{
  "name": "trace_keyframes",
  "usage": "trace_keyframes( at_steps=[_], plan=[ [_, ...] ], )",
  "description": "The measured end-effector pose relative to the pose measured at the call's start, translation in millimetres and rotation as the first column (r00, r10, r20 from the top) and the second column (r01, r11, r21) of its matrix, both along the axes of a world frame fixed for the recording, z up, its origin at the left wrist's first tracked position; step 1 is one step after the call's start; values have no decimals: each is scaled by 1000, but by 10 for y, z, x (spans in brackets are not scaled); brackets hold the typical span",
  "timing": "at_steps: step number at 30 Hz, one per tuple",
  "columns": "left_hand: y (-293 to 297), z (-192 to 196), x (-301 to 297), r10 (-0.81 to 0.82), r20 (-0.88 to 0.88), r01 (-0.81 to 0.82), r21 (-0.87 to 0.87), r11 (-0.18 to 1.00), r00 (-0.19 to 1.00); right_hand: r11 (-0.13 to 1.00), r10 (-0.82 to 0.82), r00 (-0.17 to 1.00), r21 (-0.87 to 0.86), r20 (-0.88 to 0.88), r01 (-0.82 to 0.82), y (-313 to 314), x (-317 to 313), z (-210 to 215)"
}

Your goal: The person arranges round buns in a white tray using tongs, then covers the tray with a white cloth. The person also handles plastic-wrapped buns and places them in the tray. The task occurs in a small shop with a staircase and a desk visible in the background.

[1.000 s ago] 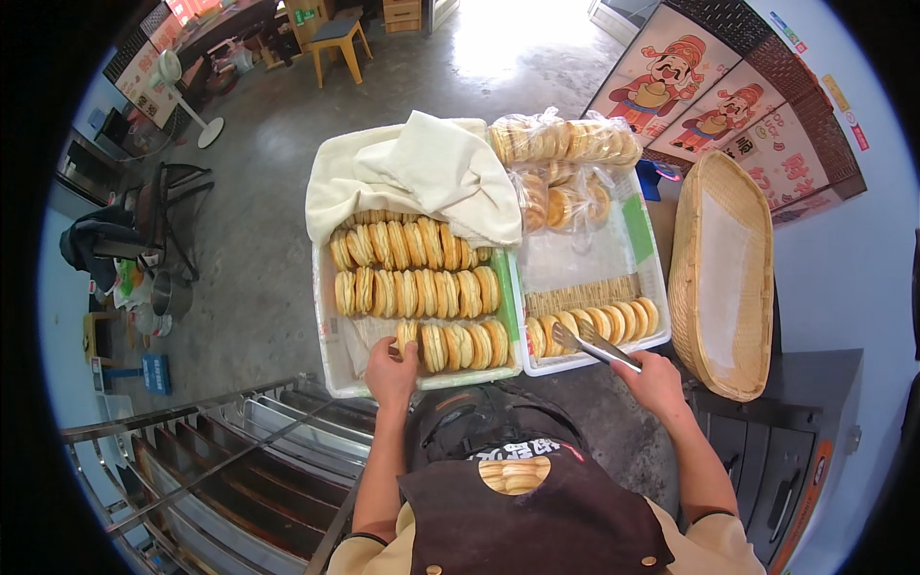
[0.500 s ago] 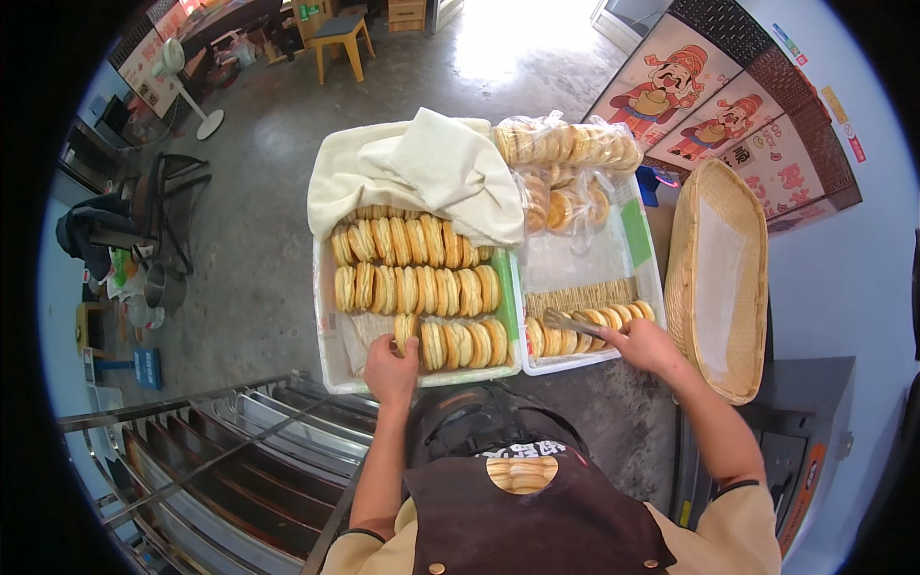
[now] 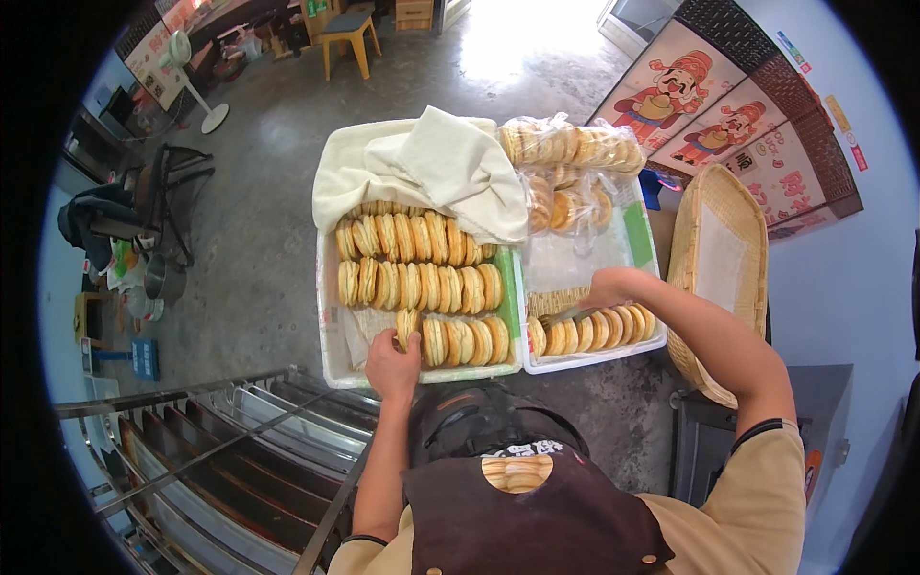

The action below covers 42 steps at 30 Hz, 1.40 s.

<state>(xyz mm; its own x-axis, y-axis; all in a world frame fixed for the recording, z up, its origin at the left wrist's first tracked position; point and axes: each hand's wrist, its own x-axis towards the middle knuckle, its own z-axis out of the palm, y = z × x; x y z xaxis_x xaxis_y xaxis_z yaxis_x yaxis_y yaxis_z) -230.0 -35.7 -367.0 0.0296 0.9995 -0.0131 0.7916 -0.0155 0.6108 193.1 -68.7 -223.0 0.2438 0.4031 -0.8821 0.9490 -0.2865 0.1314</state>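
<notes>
In the near left of the left foam box, my left hand grips a round golden flatbread that stands on edge. Beside it are rows of more flatbreads, packed on edge. My right hand is over the right foam box, closed around metal tongs. The tongs' tips point left and down, by the left end of a row of flatbreads. Whether they touch a bread, I cannot tell. Part of the tongs is hidden under my hand.
A cream cloth covers the left box's far end. Bagged flatbreads lie at the right box's far end. A long woven basket leans at the right, near printed panels. A metal tray rack stands at lower left.
My right hand has moved up and left with the tongs, its forearm now crossing the right box's edge. My left hand stays almost in place on its flatbread.
</notes>
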Motion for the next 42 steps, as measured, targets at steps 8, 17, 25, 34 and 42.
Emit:
trace_keyframes(
  at_steps=[8,17,25,34,42],
  plan=[
    [21,6,34,0,-1,-1,-11,1000,1000,977,135,991,165,3,-133,-197,64,-128],
    [7,29,53,16,4,-16,-26,1000,1000,915,-204,978,350,-34,203,-1042,-58,52],
    [19,-14,43,21,-8,-21,-36,999,1000,774,-479,842,335,-247,538,-1372,263,-261],
    [61,-2,16,12,53,-5,-115,993,999,691,-444,804,419,-395,588,-1561,493,-340],
    [61,-18,-2,-13,61,21,-133,991,998,941,-308,919,65,-245,333,-1087,403,-418]
  ],
)
